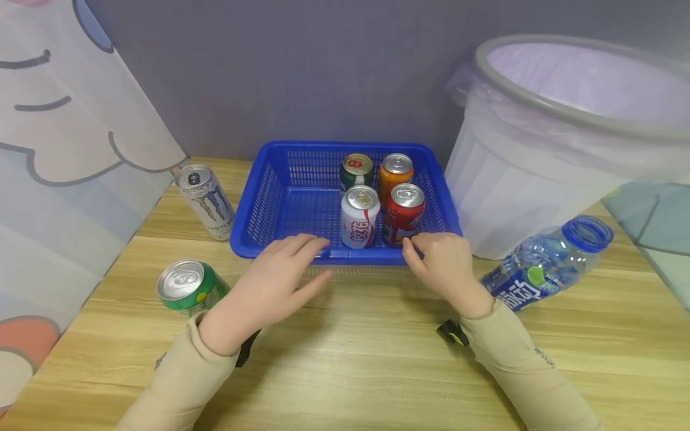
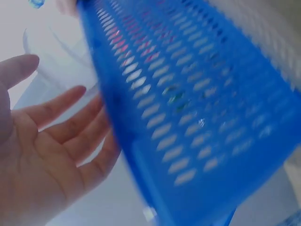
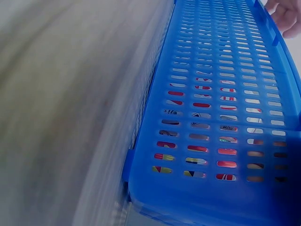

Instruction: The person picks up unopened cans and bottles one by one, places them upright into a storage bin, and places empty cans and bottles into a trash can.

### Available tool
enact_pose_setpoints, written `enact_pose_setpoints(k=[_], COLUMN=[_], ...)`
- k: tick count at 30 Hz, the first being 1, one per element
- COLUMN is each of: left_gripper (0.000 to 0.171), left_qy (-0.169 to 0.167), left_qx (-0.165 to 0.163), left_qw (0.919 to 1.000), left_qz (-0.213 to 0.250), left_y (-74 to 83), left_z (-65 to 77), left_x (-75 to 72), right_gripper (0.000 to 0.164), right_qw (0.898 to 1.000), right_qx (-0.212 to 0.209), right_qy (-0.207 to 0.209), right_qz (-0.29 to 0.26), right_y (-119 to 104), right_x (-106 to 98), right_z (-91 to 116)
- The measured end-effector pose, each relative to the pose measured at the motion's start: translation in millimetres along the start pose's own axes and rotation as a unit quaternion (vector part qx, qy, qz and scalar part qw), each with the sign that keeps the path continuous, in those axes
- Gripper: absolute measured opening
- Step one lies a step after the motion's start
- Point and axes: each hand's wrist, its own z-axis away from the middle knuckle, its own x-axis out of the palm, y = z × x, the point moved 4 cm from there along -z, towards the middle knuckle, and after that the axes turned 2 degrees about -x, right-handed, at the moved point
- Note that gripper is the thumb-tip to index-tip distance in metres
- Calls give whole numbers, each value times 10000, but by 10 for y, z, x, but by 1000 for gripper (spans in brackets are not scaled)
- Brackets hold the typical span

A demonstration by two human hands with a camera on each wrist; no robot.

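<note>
A blue plastic basket (image 1: 302,200) sits on the table with drink cans in its right half: a dark green can (image 1: 356,170), an orange can (image 1: 396,173), a white can with red lettering (image 1: 360,218) and a red can (image 1: 404,209). My left hand (image 1: 277,278) is at the front left rim; in the left wrist view its fingers (image 2: 70,127) reach to the rim nearly straight, thumb apart. With curled fingers my right hand (image 1: 444,260) grips the front right rim. Skin tones show through the slots of the basket wall (image 3: 207,197) in the right wrist view.
Left of the basket stand a white energy drink can (image 1: 207,203) and a green can (image 1: 185,287). A tall white bin (image 1: 517,161) with a liner is at the right. A blue-labelled plastic bottle (image 1: 544,266) leans near my right forearm. A grey panel (image 1: 302,72) stands behind.
</note>
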Motion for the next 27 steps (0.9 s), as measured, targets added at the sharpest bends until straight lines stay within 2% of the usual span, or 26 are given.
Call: enact_pose_setpoints(k=[6, 14, 19, 22, 24, 27], left_gripper=[44, 42, 41, 42, 43, 44], left_qy=[349, 492, 575, 684, 662, 458], left_qx=[324, 280, 4, -218, -396, -607], left_qw=[9988, 9967, 9951, 9925, 9891, 9796], left_qz=[133, 589, 808, 994, 1254, 1863], left_y=[-88, -368, -636, -814, -933, -1094], left_z=[161, 340, 485, 569, 613, 655], left_x=[-212, -454, -675, -758, -784, -780], right_gripper=[42, 42, 42, 42, 42, 42], right_qw=[10000, 10000, 10000, 10000, 10000, 10000], right_qx=[25, 15, 2, -5, -10, -4], right_qy=[-24, -6, -8, -24, -23, -29], right_qz=[24, 24, 40, 39, 36, 42], right_y=[8, 4, 0, -1, -2, -2], right_x=[-1, -5, -8, -12, -15, -16], right_z=[1, 1, 1, -2, -3, -1])
